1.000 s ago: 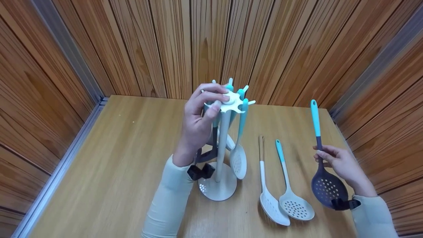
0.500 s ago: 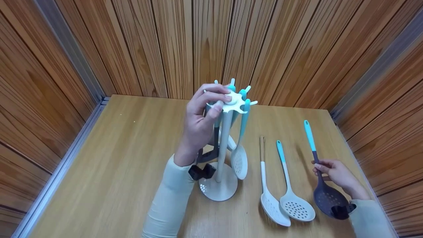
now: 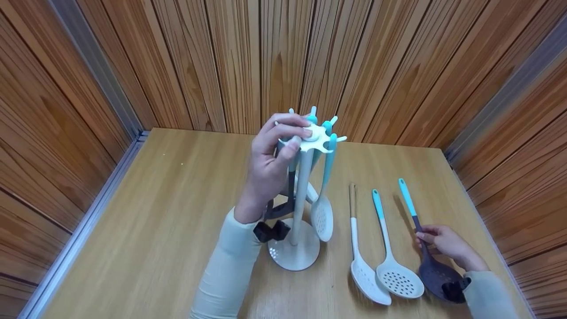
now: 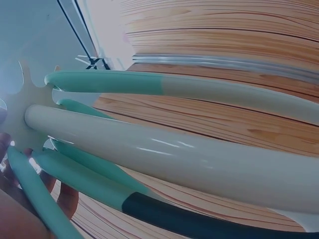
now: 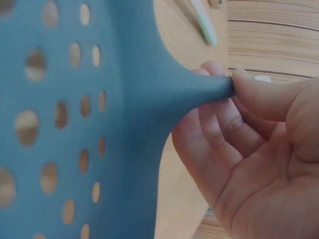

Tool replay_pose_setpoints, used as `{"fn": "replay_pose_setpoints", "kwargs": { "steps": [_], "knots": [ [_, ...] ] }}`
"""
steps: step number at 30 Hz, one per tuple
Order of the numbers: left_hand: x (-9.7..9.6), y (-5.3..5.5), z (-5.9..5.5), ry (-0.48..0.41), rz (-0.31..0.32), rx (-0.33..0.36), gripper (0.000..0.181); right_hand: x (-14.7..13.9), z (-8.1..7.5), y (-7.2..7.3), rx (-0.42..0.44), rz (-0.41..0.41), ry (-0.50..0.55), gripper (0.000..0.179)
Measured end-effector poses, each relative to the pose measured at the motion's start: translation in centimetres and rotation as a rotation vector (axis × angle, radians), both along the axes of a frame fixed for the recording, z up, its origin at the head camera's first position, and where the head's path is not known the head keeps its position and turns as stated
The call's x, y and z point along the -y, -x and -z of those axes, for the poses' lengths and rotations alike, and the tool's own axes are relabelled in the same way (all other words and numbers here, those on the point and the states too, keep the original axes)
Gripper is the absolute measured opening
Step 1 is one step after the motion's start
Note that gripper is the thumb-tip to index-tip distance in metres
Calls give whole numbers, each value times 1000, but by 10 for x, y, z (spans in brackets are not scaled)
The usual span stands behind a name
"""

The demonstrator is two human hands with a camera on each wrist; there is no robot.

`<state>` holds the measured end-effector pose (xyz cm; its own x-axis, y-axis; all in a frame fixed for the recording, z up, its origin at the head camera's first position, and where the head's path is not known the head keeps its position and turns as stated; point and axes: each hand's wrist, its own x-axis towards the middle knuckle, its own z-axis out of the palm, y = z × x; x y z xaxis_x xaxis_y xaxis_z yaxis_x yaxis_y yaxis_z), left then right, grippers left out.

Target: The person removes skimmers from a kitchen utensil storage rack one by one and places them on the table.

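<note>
In the head view my left hand holds the white top knob of a utensil rack, thumb and fingers bent around it. Turquoise-handled utensils hang from the hooks, among them a pale perforated skimmer on the right side. The left wrist view shows the rack's pole with handles around it. At the right, my right hand pinches the dark neck of a skimmer with a turquoise handle. Its perforated bowl fills the left of the right wrist view. This skimmer slants low over the table, handle pointing away.
On the table, between rack and right hand, lie a white skimmer with a wood-coloured handle and a cream skimmer with a turquoise handle, their bowls side by side. Wooden panel walls enclose the back and both sides.
My right hand has lowered the dark skimmer towards the table and moved it slightly left, nearer the cream skimmer. The left hand stays on the rack's top; the view has shifted slightly.
</note>
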<state>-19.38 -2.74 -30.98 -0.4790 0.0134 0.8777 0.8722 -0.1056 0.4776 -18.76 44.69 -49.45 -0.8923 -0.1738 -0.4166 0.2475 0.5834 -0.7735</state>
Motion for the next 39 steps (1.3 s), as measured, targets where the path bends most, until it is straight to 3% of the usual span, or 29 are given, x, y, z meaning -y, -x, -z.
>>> {"fn": "replay_pose_setpoints", "kwargs": {
  "steps": [5, 11, 21, 25, 31, 39],
  "knots": [
    [0, -1, -1, 1, -5, -4, 25, 2, 7, -1, 45, -8, 55, 34],
    [-1, -1, -2, -1, 6, -14, 24, 0, 12, -4, 29, -54, 50, 30],
    [-1, 0, -1, -3, 8, -2, 24, 1, 12, -8, -39, -45, -142, 24],
    [-1, 0, -2, -9, 4, -4, 24, 2, 11, -7, -39, -21, -202, 27],
    [-3, -1, -5, -8, -4, -22, 23, -1, 10, -6, -83, -47, -273, 32],
    [0, -12, -14, 14, -143, -106, 19, 0, 7, -6, -96, -54, -278, 31]
  ]
}}
